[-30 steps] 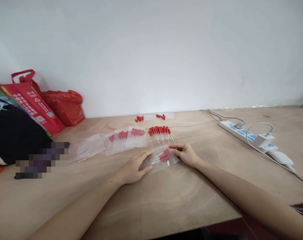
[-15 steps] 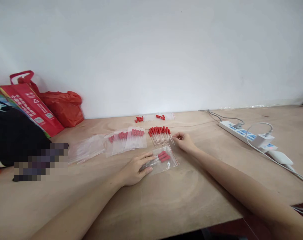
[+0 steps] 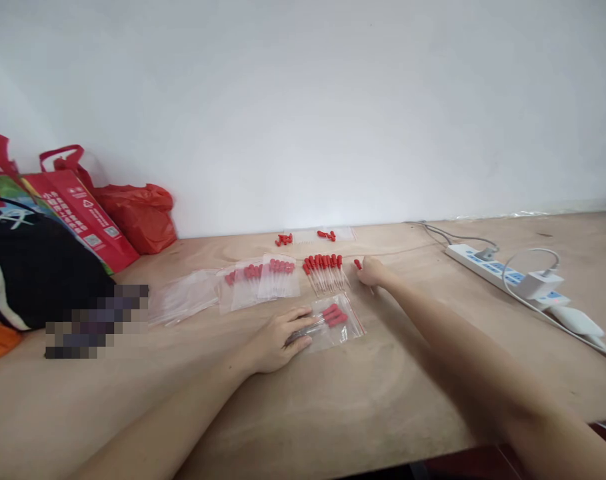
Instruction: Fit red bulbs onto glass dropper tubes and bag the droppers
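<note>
My left hand (image 3: pixel 280 339) rests on the table, its thumb and fingers closed on the clear stems of several red-capped droppers (image 3: pixel 336 315) that lie on a clear zip bag (image 3: pixel 355 325). My right hand (image 3: pixel 371 272) is pinched on one red-capped dropper (image 3: pixel 357 265), its red end showing at the fingertips and its stem mostly hidden. Between the hands and farther back, a row of red-capped droppers (image 3: pixel 323 261) lies side by side. Left of that row are overlapping clear bags (image 3: pixel 277 283) with red-capped droppers inside.
Flat clear bags (image 3: pixel 185 297) lie at the left. Loose red caps (image 3: pixel 284 239) sit near the wall. A white power strip (image 3: pixel 487 265) with plugs and cables stands on the right. A red bag (image 3: pixel 137 217) and a black bag (image 3: pixel 43 267) are at the far left.
My right hand has moved away from the row's right end and lifted a dropper off it. My left hand keeps its hold on the droppers. The view has shifted slightly.
</note>
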`<state>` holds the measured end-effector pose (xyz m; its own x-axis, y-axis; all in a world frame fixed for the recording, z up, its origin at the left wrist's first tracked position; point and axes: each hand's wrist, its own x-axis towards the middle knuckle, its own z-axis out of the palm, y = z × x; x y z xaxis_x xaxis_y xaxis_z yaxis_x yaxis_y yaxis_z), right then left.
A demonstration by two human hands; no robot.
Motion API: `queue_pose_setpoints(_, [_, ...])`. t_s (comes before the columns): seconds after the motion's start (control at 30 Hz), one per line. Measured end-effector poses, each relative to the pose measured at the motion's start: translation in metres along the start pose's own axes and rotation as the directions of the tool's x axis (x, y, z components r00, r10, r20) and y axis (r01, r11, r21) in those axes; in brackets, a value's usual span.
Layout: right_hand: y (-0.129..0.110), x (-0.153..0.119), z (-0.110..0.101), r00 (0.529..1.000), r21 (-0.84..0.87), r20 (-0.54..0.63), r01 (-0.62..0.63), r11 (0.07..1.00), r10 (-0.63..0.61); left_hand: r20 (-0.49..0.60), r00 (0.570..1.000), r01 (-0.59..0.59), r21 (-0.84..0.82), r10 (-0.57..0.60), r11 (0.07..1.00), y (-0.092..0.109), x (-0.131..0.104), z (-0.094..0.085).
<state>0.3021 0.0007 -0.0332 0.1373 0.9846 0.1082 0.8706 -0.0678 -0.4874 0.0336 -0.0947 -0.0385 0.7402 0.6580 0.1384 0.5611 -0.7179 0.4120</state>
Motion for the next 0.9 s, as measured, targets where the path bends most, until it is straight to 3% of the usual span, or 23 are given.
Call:
queue_pose_setpoints(0.07, [0.009,-0.013,-0.005,1.000,0.077,0.006,-0.003,0.997,0.003,0.004,1.000,0.006,0.006,-0.006,1.000,0.000,0.000,0.000])
queue_pose_setpoints(0.13, [0.015,-0.031,-0.006,1.000,0.328,0.031,-0.011,0.945,0.001,0.007,1.000,0.016,0.006,-0.016,1.000,0.000,0.000,0.000])
queue_pose_setpoints(0.2, [0.017,-0.050,-0.002,1.000,0.651,0.025,-0.018,0.759,0.002,0.008,1.000,0.022,0.001,-0.022,1.000,0.001,0.000,-0.001])
queue_pose_setpoints(0.27, [0.015,-0.066,0.006,0.999,0.835,-0.027,0.001,0.551,0.038,0.007,1.000,0.026,-0.006,-0.026,1.000,0.001,0.000,-0.001])
queue_pose_setpoints(0.33, [0.010,-0.076,0.014,0.995,0.914,-0.057,0.021,0.406,0.077,0.004,1.000,0.020,-0.014,-0.020,1.000,0.002,0.001,-0.001])
queue_pose_setpoints(0.43, [0.003,-0.083,0.023,0.995,0.956,-0.050,0.025,0.292,0.081,0.001,1.000,0.012,-0.025,-0.012,1.000,0.002,0.001,-0.001])
queue_pose_setpoints(0.67, [-0.003,-0.081,0.028,0.986,0.955,-0.138,0.109,0.276,0.089,0.007,1.000,0.016,-0.026,-0.016,1.000,0.001,0.001,-0.001])
queue_pose_setpoints(0.9, [-0.001,-0.084,0.023,0.998,0.952,-0.039,0.026,0.306,0.038,-0.009,1.000,0.023,-0.024,-0.023,0.999,0.003,0.002,-0.002])
